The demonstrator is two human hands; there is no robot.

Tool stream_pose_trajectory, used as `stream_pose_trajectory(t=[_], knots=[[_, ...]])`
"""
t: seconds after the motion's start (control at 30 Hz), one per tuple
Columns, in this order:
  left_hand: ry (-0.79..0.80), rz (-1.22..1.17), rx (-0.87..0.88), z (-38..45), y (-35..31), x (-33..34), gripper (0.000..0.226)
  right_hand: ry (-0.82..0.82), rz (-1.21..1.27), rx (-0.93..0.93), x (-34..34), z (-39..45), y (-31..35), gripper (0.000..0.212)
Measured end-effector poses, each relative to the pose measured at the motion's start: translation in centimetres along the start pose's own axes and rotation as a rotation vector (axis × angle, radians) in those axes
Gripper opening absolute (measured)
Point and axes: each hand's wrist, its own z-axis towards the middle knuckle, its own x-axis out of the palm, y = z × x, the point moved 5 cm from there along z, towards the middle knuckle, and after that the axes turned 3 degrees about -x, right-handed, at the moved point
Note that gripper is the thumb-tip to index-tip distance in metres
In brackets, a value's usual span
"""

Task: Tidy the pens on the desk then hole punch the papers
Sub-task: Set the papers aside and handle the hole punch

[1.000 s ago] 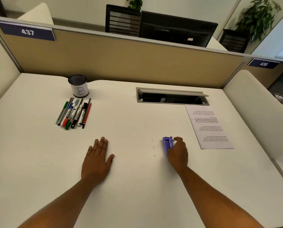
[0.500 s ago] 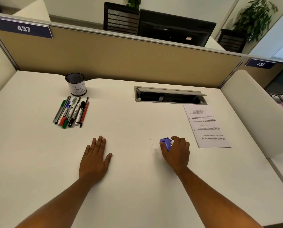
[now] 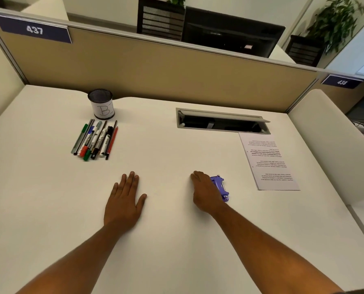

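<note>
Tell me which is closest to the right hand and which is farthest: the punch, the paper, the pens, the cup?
1. Punch: touching the right hand, on its right.
2. Paper: farther right.
3. Pens: far left, past the left hand.
4. Cup: behind the pens, by the divider.

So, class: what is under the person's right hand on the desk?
A purple hole punch lies under the right hand; only its right side shows. The rest is covered, as is whether the fingers close on it.
</note>
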Motion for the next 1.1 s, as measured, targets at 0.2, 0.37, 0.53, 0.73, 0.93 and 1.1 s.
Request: stream_pose_trajectory(t=[0.2,0.37,0.53,0.73,0.93,1.1], knots=[[-0.004,-0.009,-0.006,0.0,0.1,0.0,0.074,-0.036,-0.052,-0.056,0.9,-2.5,-1.4,0.062],[-0.005,-0.012,-0.006,0.1,0.1,0.1,0.074,-0.044,0.005,-0.046,2.1,-5.7,-1.8,0.07],[-0.019,-0.022,-0.003,0.0,0.2,0.2,0.073,-0.079,0.066,-0.036,2.2,-6.7,-1.5,0.059],[-0.032,-0.035,0.003,0.0,0.3,0.3,0.073,-0.242,0.287,0.224,0.5,-6.4,-2.4,0.03],[-0.032,-0.033,0.003,0.0,0.3,0.4,0.073,-0.265,0.296,0.303,0.5,-5.6,-2.4,0.013],[-0.033,-0.03,0.001,0.0,0.3,0.4,0.072,-0.307,0.313,0.303,0.4,-5.1,-2.0,0.008]])
